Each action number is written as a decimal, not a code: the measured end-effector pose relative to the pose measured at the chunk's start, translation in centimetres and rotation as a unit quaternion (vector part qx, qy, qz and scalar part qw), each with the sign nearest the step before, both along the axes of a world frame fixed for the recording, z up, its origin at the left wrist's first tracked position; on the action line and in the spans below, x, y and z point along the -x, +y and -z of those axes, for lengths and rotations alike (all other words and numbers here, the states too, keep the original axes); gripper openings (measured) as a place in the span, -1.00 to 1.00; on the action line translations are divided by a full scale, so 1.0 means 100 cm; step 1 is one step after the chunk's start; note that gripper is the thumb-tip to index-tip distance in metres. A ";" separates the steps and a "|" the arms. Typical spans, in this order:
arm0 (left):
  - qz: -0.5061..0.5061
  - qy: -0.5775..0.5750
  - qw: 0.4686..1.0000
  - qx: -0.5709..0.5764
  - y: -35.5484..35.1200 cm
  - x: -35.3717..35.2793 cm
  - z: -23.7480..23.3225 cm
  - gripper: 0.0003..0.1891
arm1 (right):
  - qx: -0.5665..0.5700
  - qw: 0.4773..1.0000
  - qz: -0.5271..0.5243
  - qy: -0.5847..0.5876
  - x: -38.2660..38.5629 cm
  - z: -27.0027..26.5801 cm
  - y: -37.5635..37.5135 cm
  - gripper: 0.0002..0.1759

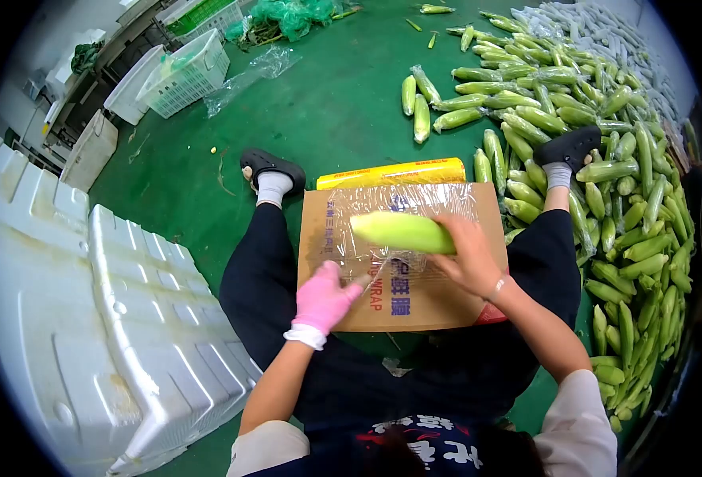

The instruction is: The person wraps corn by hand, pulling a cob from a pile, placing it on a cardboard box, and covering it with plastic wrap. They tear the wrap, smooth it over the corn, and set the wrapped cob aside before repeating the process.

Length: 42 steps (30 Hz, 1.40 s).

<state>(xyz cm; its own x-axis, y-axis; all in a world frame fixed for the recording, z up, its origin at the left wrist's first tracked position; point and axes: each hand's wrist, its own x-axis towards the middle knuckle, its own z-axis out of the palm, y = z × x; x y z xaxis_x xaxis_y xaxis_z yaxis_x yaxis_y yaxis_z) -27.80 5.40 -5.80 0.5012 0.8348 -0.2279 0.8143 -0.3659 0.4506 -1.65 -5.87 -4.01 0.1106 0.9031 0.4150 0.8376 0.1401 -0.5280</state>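
Note:
A cardboard box (327, 306) with printed lettering lies between my legs, and clear plastic film (351, 203) covers part of its top. Over the film, my right hand (470, 254) is closed around the thick end of a green ear of corn (398, 231), whose pale tip points left. In a pink glove, my left hand (325, 298) is at the film's lower left edge, with thumb and fingers close together; what they pinch is too small to make out. Behind the box's far edge lies a yellow roll of wrap (390, 172).
Corn ears (645, 246) are heaped on the right around my right shoe (567, 147). White foam boxes (160, 318) stand on the left. White crates (184, 75) and green netting (291, 17) are at the back on the green floor (335, 87).

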 end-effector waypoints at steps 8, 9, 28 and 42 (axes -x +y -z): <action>-0.066 -0.170 0.954 0.237 0.014 0.042 0.012 -0.69 | 0.118 0.991 -0.041 0.042 0.004 0.043 0.005 -0.39; -0.147 -0.221 0.881 0.392 0.017 0.053 -0.014 -0.72 | 0.119 0.991 -0.041 0.046 0.006 0.043 0.000 -0.39; 0.360 -0.078 0.911 -0.184 0.027 -0.052 0.006 -0.43 | 0.035 0.975 0.204 -0.080 -0.035 0.064 -0.085 -0.86; 0.284 -0.092 0.925 -0.237 -0.025 -0.028 -0.006 -0.25 | 0.120 0.981 0.095 -0.118 0.028 0.035 -0.043 -0.56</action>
